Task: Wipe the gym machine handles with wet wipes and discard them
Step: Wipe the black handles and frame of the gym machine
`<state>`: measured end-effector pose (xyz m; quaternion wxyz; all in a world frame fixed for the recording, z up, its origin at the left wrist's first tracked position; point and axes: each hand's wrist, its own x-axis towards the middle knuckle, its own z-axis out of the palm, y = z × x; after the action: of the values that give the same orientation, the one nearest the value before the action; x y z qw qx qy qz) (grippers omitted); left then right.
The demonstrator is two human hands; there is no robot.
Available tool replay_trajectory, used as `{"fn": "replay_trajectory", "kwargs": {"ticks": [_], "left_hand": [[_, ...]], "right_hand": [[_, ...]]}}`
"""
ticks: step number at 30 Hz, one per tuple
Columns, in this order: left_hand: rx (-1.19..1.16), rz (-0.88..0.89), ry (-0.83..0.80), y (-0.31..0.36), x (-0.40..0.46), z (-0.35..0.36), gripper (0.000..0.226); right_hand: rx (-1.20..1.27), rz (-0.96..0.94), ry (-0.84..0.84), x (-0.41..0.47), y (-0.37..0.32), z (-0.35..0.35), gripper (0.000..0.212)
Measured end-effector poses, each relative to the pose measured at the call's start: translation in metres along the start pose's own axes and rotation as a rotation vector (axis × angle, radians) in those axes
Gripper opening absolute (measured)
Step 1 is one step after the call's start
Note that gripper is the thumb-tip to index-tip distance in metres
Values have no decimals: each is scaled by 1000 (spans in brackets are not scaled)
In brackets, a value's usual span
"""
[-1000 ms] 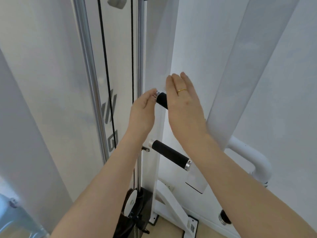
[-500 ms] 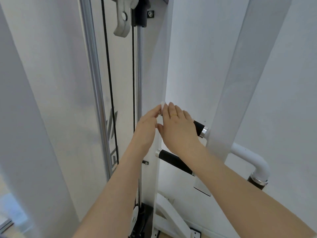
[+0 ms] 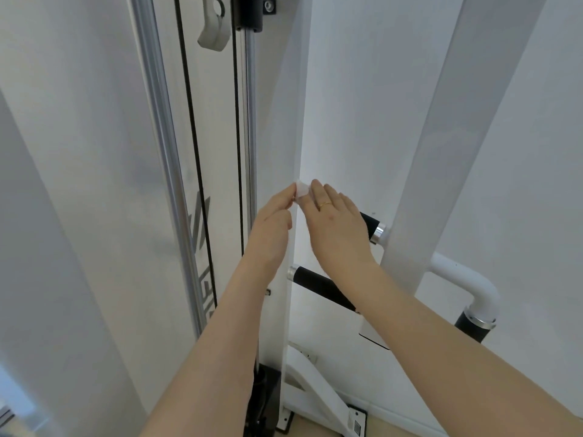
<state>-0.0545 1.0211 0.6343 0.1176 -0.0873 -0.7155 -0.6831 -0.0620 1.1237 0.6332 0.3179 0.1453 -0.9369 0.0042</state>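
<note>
We pinch the wipe (image 3: 301, 190) between left hand (image 3: 273, 227) and right hand (image 3: 336, 230) at the upper handle's (image 3: 369, 223) free end; thin grip, so it may slip and drop.

A home gym corner or small fitness room, set against plain white walls. Left of the hands runs a white cable machine with a polished steel guide rail (image 3: 164, 159) and a thin black cable (image 3: 192, 127). Below and right of the hands jut black foam-covered grip bars with chrome end caps (image 3: 321, 287), fixed to white-painted steel uprights (image 3: 441, 171).
</note>
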Motion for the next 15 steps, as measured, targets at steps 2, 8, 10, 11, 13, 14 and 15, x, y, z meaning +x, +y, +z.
{"fn": "replay_trajectory", "kwargs": {"ticks": [2,8,10,11,13,14,15], "left_hand": [[-16,-6,1,-1,0,0,67],[-5,22,-3,-1,-5,4,67],[1,40,4,-2,-9,4,65],[1,48,9,-2,-10,4,64],[1,53,21,-2,-10,4,63],[2,53,25,-2,-8,3,62],[6,46,26,-2,-6,2,62]], "right_hand": [[36,-13,-32,8,5,-11,48],[-75,21,-12,7,5,-5,39],[-144,57,46,-6,6,-3,44],[-168,56,86,-8,7,-3,48],[-164,31,39,-4,7,-12,48],[-121,11,-27,2,6,-19,46],[-67,11,-53,9,6,-20,44]]}}
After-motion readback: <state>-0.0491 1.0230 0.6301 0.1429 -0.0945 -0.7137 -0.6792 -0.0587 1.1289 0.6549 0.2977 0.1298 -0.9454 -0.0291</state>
